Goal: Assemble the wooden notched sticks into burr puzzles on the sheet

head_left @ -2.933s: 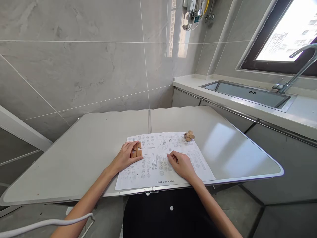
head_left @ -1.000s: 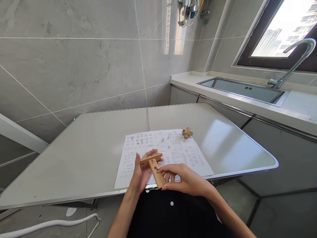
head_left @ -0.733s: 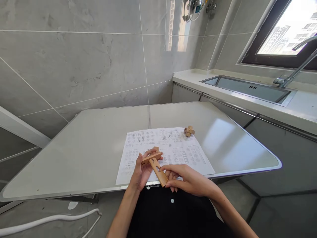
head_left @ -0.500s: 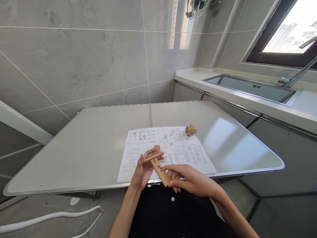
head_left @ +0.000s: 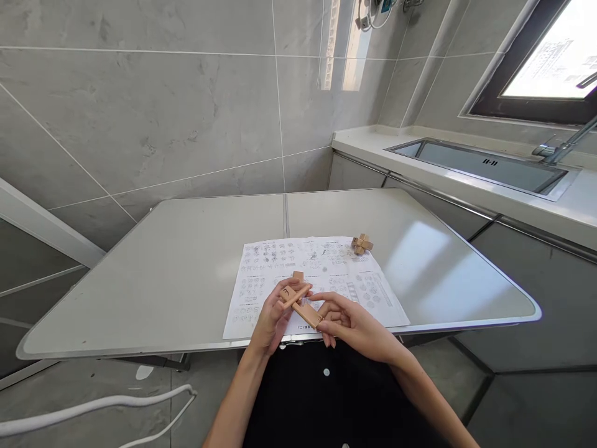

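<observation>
Above the front part of a printed paper sheet (head_left: 373, 292), my left hand (head_left: 268, 320) is closed around wooden puzzle pieces. One narrow wooden bar (head_left: 301, 294) slants across the front of its fingers. A flat wooden puzzle piece (head_left: 308, 313) with a dark mark near its far end crosses that bar; its near end is pinched between the thumb and fingers of my right hand (head_left: 352, 323). Beyond my left fingers a wooden end (head_left: 298, 275) sticks up; its lower part is hidden. At the sheet's back right corner sits an assembled wooden cross-shaped puzzle (head_left: 362, 244).
The sheet lies at the front middle of a pale folding table (head_left: 140, 280) with a centre seam. A counter with a sink (head_left: 480, 165) and a tap (head_left: 555, 151) runs along the right. A tiled wall stands behind. A white hose (head_left: 93, 407) lies on the floor at left.
The flat piece in my right hand has moved up and left, and now passes across behind the slanted bar. My right hand has moved slightly up with it. The view has shifted a little.
</observation>
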### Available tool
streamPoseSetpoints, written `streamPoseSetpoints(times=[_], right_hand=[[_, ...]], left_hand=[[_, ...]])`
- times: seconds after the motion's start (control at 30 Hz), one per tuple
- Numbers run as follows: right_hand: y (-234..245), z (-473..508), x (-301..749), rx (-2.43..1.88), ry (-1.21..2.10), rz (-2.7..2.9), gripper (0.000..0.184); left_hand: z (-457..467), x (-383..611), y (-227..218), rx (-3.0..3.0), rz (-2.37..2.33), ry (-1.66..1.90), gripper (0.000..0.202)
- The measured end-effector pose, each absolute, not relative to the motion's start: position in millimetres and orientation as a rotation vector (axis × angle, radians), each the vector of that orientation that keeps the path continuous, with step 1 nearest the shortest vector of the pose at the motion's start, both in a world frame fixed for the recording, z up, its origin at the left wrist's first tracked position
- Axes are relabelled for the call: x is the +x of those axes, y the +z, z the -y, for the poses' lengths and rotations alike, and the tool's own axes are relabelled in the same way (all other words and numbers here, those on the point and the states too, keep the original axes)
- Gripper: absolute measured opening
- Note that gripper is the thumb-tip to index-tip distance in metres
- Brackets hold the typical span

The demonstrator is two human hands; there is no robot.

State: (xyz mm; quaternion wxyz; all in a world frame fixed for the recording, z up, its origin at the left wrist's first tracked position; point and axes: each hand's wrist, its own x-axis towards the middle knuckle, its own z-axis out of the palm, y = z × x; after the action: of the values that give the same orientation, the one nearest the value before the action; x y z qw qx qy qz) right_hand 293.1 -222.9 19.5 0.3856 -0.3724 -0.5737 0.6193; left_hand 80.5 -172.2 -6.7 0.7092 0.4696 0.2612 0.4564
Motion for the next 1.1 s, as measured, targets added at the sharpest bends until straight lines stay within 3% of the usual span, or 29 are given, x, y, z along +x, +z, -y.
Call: streamPoseSetpoints(times=[0.37, 0.7, 1.1], right_hand=[[0.8, 217.7, 288.3, -0.965, 1.612, 1.184, 0.041], [-8.4, 209.3, 289.5, -0.896, 1.618, 1.213, 0.036], [-15.8, 209.0, 292.6, -0.886, 1.613, 1.222, 0.035]], left_hand=[[173.2, 85.5, -12.1, 1.325, -0.561, 1.066, 0.081], [180.6, 93.0, -8.8, 1.451, -0.675, 0.978, 0.103], [180.4, 92.6, -7.5, 1.487, -0.688, 0.97, 0.101]])
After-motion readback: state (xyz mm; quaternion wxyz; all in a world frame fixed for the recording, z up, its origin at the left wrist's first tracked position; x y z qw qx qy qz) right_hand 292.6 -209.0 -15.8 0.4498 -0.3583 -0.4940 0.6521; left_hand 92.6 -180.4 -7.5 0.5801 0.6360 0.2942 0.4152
